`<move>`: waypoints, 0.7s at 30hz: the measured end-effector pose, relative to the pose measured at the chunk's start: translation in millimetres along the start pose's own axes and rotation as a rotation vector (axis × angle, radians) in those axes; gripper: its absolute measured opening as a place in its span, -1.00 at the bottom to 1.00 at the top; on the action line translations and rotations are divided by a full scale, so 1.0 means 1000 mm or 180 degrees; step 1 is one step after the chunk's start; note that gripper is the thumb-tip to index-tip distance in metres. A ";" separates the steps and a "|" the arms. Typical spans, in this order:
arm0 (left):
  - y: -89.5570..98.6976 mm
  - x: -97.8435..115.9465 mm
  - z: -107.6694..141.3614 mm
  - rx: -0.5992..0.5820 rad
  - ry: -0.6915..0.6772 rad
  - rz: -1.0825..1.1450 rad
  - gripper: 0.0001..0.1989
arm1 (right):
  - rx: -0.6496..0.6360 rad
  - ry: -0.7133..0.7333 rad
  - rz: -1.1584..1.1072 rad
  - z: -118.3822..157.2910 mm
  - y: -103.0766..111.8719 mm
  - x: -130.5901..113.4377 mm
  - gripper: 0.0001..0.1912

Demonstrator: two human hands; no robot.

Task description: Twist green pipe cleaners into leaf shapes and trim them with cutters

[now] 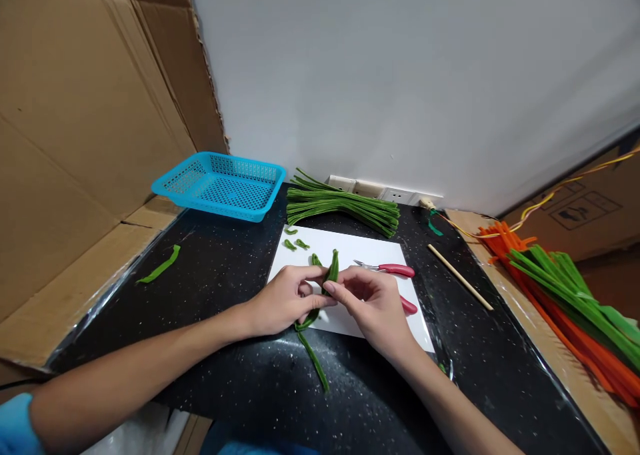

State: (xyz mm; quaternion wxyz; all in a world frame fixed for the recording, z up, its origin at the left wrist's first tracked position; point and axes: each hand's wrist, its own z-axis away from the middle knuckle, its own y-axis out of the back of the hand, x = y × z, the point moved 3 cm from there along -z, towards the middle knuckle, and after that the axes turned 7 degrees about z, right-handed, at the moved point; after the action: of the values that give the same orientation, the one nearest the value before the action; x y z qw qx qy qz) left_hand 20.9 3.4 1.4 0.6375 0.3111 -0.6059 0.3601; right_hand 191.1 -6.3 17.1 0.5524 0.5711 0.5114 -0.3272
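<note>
Green pipe cleaner — pinched by both the left hand and right hand over white paper — seems part-shaped, one strand trailing; three small curls look done, a thick bundle lies unused.

Between our left hand and right hand we pinch a fuzzy green strip, bunched into a narrow leaf shape with its tip aimed far. Below, we see a green strand bend, its tail slanting near and right; our fingers hide any join.
</note>
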 end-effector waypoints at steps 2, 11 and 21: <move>0.002 -0.001 0.000 0.0096 0.0022 -0.0056 -0.64 | 0.0022 0.0015 0.0098 0.000 0.001 -0.001 -0.73; -0.001 0.006 0.000 0.0124 -0.0135 0.0124 -0.62 | -0.0010 0.0053 0.0171 0.004 0.003 -0.003 -0.74; 0.012 0.006 -0.010 0.0211 0.0006 0.0882 -0.55 | 0.0271 0.0917 0.0634 0.008 0.017 -0.016 -0.93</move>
State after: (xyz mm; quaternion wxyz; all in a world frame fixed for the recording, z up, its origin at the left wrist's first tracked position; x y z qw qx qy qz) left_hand 16.6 18.9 6.0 0.5716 0.2449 -0.6303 0.4648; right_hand 204.3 -15.5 35.6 0.4785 0.6828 0.5118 -0.2071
